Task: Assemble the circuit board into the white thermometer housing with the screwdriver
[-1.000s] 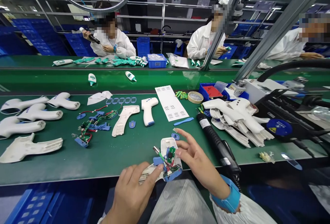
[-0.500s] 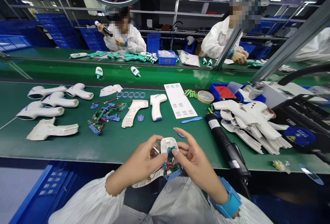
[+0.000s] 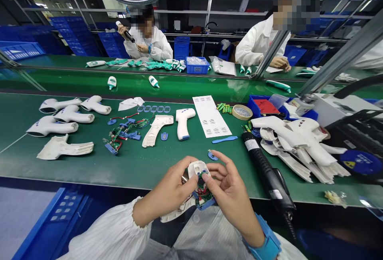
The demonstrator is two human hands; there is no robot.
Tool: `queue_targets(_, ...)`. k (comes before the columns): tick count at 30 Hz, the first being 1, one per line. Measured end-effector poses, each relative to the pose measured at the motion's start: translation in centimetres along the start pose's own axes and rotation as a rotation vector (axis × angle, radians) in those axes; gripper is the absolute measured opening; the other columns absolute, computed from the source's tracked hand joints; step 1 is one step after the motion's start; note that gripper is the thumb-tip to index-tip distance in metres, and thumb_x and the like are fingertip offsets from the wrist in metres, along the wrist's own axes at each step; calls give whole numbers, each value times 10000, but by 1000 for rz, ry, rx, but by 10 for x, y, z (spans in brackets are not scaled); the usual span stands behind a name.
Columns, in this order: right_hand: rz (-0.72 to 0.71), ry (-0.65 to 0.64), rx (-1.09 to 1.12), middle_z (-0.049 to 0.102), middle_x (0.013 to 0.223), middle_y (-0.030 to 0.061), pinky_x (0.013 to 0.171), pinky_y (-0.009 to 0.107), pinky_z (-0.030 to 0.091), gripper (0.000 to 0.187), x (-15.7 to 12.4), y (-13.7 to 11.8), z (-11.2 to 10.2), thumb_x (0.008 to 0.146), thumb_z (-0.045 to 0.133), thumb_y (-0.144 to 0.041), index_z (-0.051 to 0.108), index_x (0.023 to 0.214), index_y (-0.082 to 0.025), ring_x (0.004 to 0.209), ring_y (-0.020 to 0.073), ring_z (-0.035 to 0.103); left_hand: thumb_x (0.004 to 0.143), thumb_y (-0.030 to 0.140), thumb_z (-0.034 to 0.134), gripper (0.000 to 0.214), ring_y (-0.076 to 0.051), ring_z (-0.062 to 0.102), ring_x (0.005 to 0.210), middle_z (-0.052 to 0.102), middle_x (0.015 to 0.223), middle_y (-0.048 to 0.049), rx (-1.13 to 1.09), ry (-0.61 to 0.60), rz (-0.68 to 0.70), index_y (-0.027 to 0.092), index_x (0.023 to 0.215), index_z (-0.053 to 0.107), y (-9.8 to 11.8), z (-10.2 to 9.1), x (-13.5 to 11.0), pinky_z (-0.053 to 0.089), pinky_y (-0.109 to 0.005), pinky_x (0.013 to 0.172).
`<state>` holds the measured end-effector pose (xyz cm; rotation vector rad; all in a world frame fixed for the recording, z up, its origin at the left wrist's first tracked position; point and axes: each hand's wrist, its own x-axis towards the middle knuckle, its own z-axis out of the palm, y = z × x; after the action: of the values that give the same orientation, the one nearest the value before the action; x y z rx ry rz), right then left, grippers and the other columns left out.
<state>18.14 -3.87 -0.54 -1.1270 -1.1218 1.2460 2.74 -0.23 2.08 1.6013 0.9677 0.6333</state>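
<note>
My left hand (image 3: 172,190) and my right hand (image 3: 229,190) both grip a white thermometer half-shell (image 3: 196,170) at the near edge of the green bench (image 3: 140,164). A green circuit board with red wires (image 3: 203,194) sits inside the shell, and my right fingertips press on it. A small blue button part (image 3: 212,156) lies just beyond my right hand. A black electric screwdriver (image 3: 266,172) rests to the right of it.
A pile of white half-shells (image 3: 296,144) lies at the right, finished white housings (image 3: 64,118) at the left. Loose circuit boards (image 3: 124,132), a shell (image 3: 154,130), an assembled thermometer (image 3: 182,122), a label sheet (image 3: 211,116) and a tape roll (image 3: 242,112) lie mid-bench. Other people work across the conveyor.
My left hand has come up from below the shell to grip it beside the right hand. Both hands have closed tighter round the shell and board.
</note>
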Motion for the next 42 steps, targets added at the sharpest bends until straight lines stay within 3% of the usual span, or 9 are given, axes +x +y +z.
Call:
queue_targets(8,-20,29,4,581,910,23,633,239,515,425,0,3,0,844,591,-275,379,1213,-259,766,137,597,872,269,447,153,-110,426,614,473,733,28,18,55,21,186,965,535,-5,6,-1,317,-167,467)
queue_targets(14,-21,8,-26,583,955,38,682,239,509,410,2,3,-2,850,577,-290,382,1208,-246,807,134,595,865,294,475,222,-120,501,653,560,821,-4,-63,69,-29,181,1053,511,-12,3,2,401,-184,531)
queue_targets(17,17,-10,-62,579,974,40,630,234,501,437,1,2,-4,848,573,-320,369,1228,-252,727,117,580,865,309,483,219,-118,513,645,571,828,-6,-108,76,-57,181,1040,508,-13,0,3,407,-191,530)
queue_targets(25,64,-7,-71,590,935,32,542,240,488,478,2,4,-4,822,597,-356,362,1227,-256,635,114,563,844,188,443,211,-112,495,695,550,818,17,-223,-45,-90,186,1044,507,-17,-4,4,400,-203,603)
queue_targets(30,68,-11,-57,595,920,20,536,227,488,479,3,5,-2,824,602,-334,354,1228,-262,627,107,572,789,133,450,143,-87,410,631,463,735,47,-258,-74,-111,170,921,491,-17,-7,8,343,-186,563)
queue_targets(34,74,-5,-35,602,911,19,530,221,490,483,3,4,-1,816,612,-339,361,1220,-254,627,107,572,803,150,435,62,-84,377,607,423,710,53,-229,-76,-121,177,848,468,-19,-7,10,327,-188,546)
queue_targets(42,57,-10,-35,610,929,25,604,224,498,462,3,9,0,831,595,-338,368,1224,-252,700,113,580,878,258,429,89,-103,412,647,459,744,43,-123,-52,-65,190,901,481,-19,-6,5,346,-204,574)
